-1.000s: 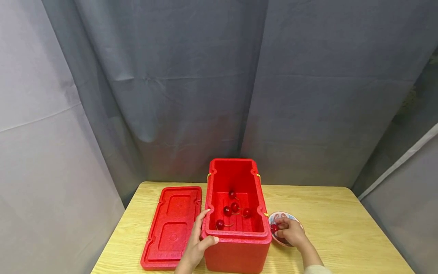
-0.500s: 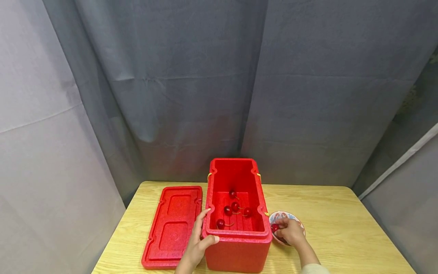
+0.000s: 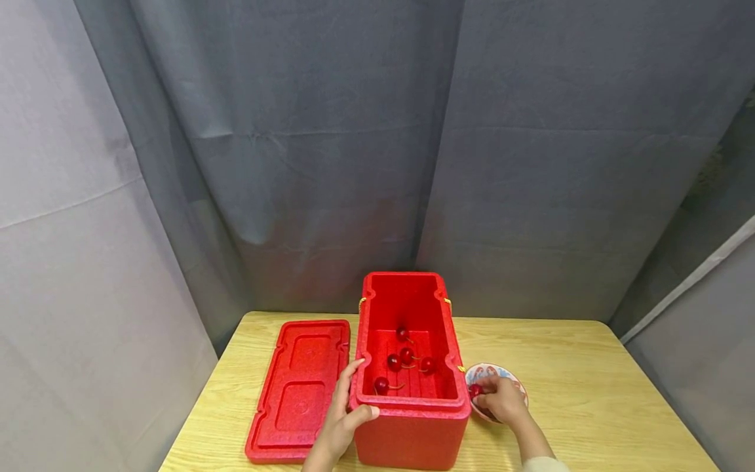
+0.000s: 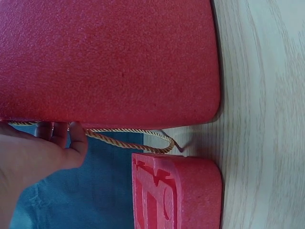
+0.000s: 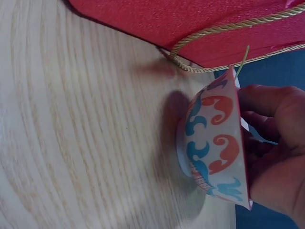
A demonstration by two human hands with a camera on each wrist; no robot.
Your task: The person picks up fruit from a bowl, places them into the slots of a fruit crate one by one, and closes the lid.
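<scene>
Fingers of my right hand [image 3: 501, 398] pinch a cherry [image 3: 474, 391] in the bowl [image 5: 212, 143] beside the box [image 3: 411, 440]. My spread left hand [image 3: 342, 423] touches the box

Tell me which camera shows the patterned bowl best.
The right wrist view: the patterned bowl appears large and close, its red and blue outer pattern plain. The head view shows it small, from above, partly hidden by the right hand. The left wrist view does not show it.

On a light wood-grain tbl [image 3: 590, 400] a red box [image 3: 409, 440] is set, w/ red lid [image 3: 302, 400] laid to its L & patterned bowl [image 5: 212, 143] nr its R.
</scene>
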